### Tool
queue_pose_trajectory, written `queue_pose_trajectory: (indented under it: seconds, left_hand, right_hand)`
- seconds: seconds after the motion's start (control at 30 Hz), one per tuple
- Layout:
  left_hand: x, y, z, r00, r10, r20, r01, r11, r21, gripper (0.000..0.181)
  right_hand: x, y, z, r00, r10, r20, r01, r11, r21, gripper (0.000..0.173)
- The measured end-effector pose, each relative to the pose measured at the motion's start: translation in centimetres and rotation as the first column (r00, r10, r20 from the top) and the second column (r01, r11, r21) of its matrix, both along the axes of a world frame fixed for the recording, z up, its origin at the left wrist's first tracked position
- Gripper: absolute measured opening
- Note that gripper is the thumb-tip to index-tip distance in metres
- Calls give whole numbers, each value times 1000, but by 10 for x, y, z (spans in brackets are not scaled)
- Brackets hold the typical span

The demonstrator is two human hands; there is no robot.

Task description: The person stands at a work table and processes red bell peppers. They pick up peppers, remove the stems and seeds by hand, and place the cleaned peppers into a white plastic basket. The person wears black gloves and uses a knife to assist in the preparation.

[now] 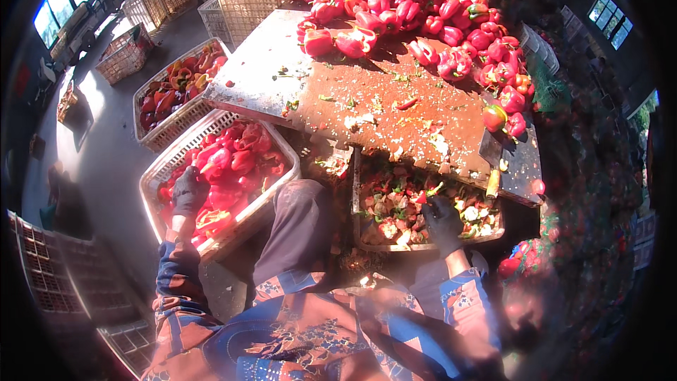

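My left hand (pixel 189 193), in a dark glove, rests at the left side of a white plastic crate (pixel 153 180) of red bell peppers (pixel 243 161); whether it holds a pepper I cannot tell. Over a lower crate of pepper cores and scraps (pixel 391 227) is my right hand (pixel 441 222), also gloved, with a piece of pepper with a green stem (pixel 435 189) close to its fingertips; its grip is unclear. A cleaver (pixel 492 156) with a yellowish handle lies at the right edge of the work table. Whole red peppers (pixel 407 10) are heaped on the table's far part.
The table (pixel 391 100) carries seeds and scraps on a brown mat. Another crate of cut peppers (pixel 180 84) stands at upper left, with stacked crates (pixel 254 0) behind. Net sacks of peppers (pixel 529 259) lie at the right. My knee is between the two near crates.
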State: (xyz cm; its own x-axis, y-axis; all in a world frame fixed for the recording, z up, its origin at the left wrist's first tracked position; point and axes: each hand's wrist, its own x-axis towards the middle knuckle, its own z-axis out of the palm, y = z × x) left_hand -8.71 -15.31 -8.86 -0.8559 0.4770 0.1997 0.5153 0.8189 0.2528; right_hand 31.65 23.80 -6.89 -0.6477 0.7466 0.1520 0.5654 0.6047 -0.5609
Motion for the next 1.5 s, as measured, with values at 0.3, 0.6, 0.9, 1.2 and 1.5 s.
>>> queue_pose_trajectory:
  seconds: [0.3,0.6,0.9,1.2,1.5]
  left_hand:
    - [1,181,38,966,-251,63,239,958,156,48]
    - [-55,472,31,984,-152,-95,178,906,384,36]
    - [-73,508,32,945,-251,212,155,909,386,36]
    - [10,513,80,311,-836,452,721,517,461,48]
    - [-148,587,36,773,-620,132,543,755,367,39]
  right_hand:
    - [-45,12,10,978,12,-209,37,973,229,8]
    - [-26,36,20,898,432,85,-435,900,18,20]
    - [-9,59,24,920,372,124,-391,847,359,20]
    - [-43,76,8,988,-41,-152,100,907,408,20]
    - [-55,107,27,945,-9,327,-106,937,333,46]
